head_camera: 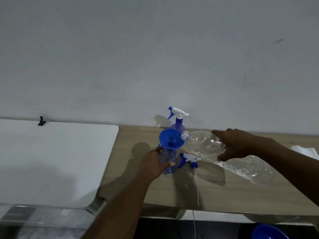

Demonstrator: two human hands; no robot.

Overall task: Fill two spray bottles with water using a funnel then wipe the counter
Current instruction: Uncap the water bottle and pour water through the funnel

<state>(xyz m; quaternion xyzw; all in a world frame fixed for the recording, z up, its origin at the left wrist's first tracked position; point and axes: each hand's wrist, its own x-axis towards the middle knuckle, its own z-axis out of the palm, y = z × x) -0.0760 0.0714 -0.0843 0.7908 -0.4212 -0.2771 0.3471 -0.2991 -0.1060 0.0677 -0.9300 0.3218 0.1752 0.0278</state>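
While the left hand (153,165) wraps its thumb and fingers round the body of the open spray bottle (168,163), that bottle stands upright on the wooden counter (224,195), a little back from its front edge. A blue funnel (171,138) sits in the bottle's neck, its bowl wide open to the camera. Just at the funnel's right rim hangs the uncapped mouth of a large clear water bottle (202,144), which lies tilted with its base out to the right and nearer the person. The right hand (236,145) grips this bottle from above, fingers curled over its upper half and thumb beneath. Whether water is running into the funnel cannot be told.

Beside the open bottle, on its right, a loose trigger head (189,160) in white and blue lies on the counter, its thin dip tube (196,183) pointing toward the front edge. Behind the funnel, close to the grey wall (155,49), a second spray bottle (177,122) stands with its trigger head fitted.

A white cloth (307,151) lies at the counter's right end. A white table (51,161) adjoins the counter on the left, with a small black object (41,121) at its back edge. A blue rounded thing (269,232) shows at the bottom right, below the counter
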